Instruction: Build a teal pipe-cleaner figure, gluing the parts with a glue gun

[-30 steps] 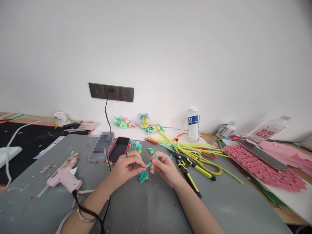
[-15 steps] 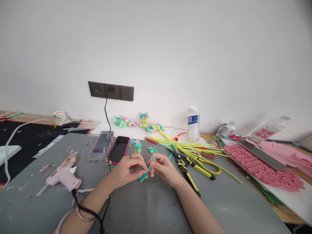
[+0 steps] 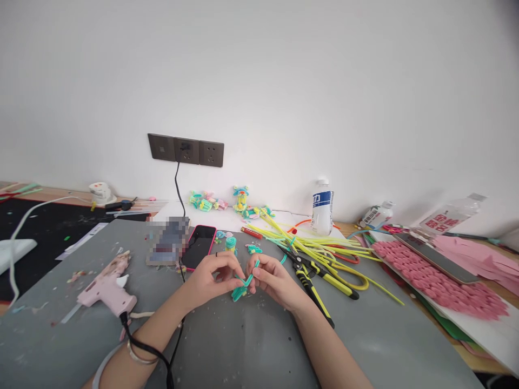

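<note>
Between my fingertips is a short teal pipe cleaner (image 3: 250,277), bent at an angle. My left hand (image 3: 217,276) pinches its left end, and my right hand (image 3: 271,278) grips the part that points upward. Just below my fingers sits a small teal-and-yellow pipe cleaner piece (image 3: 239,293); whether it is held or resting on the mat I cannot tell. Behind my left hand stands a teal-and-yellow coiled figure (image 3: 230,244). Another small teal piece (image 3: 254,249) lies beyond my right hand.
Long yellow pipe cleaners (image 3: 312,243) and black-and-yellow pliers (image 3: 312,275) lie to the right. A pink glue gun (image 3: 107,289) with its cord is at the left, near a phone (image 3: 199,248). A bottle (image 3: 322,208) stands by the wall; finished figures (image 3: 240,200) sit behind.
The teal pipe cleaner now shows a sharper bend between my fingertips. My left fingers have shifted slightly; the view has moved a little. The other things lie as before.
</note>
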`<action>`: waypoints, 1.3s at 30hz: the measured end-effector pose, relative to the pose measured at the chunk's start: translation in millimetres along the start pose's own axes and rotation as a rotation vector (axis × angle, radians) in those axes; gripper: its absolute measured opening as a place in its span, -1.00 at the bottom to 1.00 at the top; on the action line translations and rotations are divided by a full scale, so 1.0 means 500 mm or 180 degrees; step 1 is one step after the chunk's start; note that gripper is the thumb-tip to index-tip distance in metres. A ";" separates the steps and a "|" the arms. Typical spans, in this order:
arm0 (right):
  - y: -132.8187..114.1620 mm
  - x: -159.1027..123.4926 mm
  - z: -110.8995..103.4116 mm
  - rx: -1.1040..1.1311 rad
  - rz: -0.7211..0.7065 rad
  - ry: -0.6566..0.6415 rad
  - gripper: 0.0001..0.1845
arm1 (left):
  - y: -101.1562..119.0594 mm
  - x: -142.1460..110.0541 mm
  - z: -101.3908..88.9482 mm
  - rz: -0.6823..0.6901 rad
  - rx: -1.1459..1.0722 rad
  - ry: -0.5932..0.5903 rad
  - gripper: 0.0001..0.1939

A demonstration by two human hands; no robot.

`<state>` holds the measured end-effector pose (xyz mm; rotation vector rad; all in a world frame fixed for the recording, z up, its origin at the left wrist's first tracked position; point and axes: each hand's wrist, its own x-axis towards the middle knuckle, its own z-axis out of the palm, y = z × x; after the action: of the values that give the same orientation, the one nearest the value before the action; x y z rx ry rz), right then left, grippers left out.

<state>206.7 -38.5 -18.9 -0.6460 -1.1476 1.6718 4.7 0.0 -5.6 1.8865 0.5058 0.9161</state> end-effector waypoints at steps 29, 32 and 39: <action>0.006 0.005 0.018 -0.0555 -0.0788 0.0161 -0.73 | -0.005 0.003 0.005 -0.1176 -0.1144 -0.0264 -0.55; 0.007 0.005 0.017 -0.0590 -0.0767 0.0126 -0.74 | -0.008 0.001 0.003 -0.1203 -0.0973 -0.0400 -0.58; 0.005 0.002 0.023 -0.0596 -0.0634 -0.0188 -0.79 | -0.017 -0.006 -0.004 -0.1410 -0.1155 -0.1003 -0.67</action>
<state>195.7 -42.3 -16.1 -0.5806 -1.3762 1.4345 1.6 2.9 -13.6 1.4681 0.4984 0.3771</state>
